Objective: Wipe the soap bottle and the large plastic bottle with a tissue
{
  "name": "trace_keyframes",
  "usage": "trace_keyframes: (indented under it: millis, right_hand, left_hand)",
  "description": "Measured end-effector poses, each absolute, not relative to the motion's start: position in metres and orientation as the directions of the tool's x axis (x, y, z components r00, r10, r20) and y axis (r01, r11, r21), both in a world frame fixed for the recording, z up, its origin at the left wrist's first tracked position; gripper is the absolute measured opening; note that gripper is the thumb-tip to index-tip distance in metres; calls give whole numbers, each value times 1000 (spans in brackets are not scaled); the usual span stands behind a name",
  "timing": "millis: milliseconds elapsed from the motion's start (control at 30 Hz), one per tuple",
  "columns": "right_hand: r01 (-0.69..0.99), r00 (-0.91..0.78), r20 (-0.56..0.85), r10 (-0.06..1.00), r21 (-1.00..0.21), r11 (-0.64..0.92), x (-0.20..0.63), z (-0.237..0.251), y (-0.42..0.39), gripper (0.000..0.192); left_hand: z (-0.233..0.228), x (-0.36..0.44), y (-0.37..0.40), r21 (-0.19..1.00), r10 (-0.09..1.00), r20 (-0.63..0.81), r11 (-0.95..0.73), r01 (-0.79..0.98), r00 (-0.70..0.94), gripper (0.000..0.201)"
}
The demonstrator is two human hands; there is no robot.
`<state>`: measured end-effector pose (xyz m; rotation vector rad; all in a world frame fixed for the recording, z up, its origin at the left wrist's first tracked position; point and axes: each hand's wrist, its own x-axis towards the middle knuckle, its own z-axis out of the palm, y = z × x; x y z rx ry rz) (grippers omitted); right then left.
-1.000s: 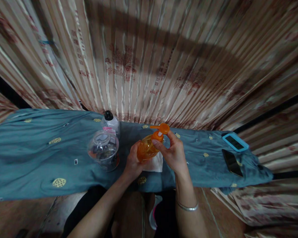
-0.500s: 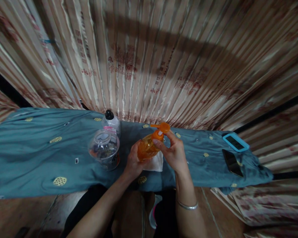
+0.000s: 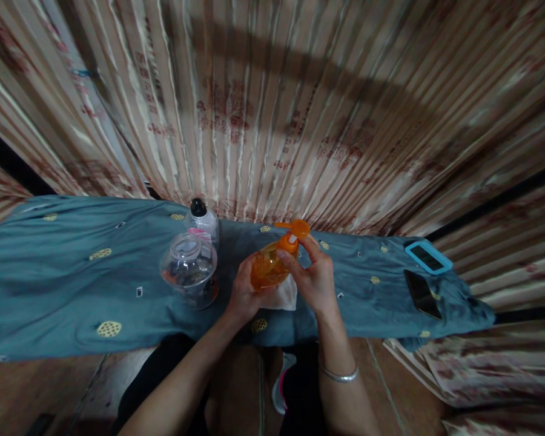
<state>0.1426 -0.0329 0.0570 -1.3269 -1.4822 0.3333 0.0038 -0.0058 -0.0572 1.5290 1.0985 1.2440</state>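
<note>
An orange pump bottle is held tilted above the table, its pump head up and to the right and its spout pointing left. My left hand is wrapped round the lower body of the bottle. At the neck, my right hand grips the orange collar, thumb in front and fingers behind near the pump head. Beneath the bottle lies a white cloth or tissue, partly hidden by the bottle and my hands.
Left of my hands stands a clear plastic tub with a domed lid, and behind it a clear bottle with a black cap. On the right lie a black phone and a blue-framed device. A blue cloth covers the table; a curtain hangs behind.
Both hands keep their hold on the pump bottle, with only a slight shift. The whole view has moved a little; the other things stay in place.
</note>
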Motion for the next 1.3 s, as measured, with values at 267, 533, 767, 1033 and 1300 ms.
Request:
trace_keyframes:
  millis: [267, 533, 767, 1033, 1300]
  right_hand:
    - [483, 252, 383, 889, -846, 227, 202, 18, -27, 50]
    - [775, 83, 121, 989, -632, 12, 200, -57, -31, 44]
    - [846, 71, -86, 994, -523, -106, 182, -62, -38, 15]
    - [654, 235, -102, 967, -719, -235, 215, -61, -42, 18]
    - [210, 129, -108, 986, -969, -134, 202, -30, -62, 21]
  left_hand:
    - [-55, 1, -4, 957, 961, 217, -244, 155, 173, 79]
    - [-49, 3, -6, 963, 963, 218, -239, 122, 159, 80]
    - [-52, 7, -7, 969, 957, 245, -246, -12, 155, 83]
    - [-54, 4, -9, 967, 957, 256, -253, -36, 137, 84]
    - [-48, 11, -12, 970, 963, 237, -243, 27, 129, 78]
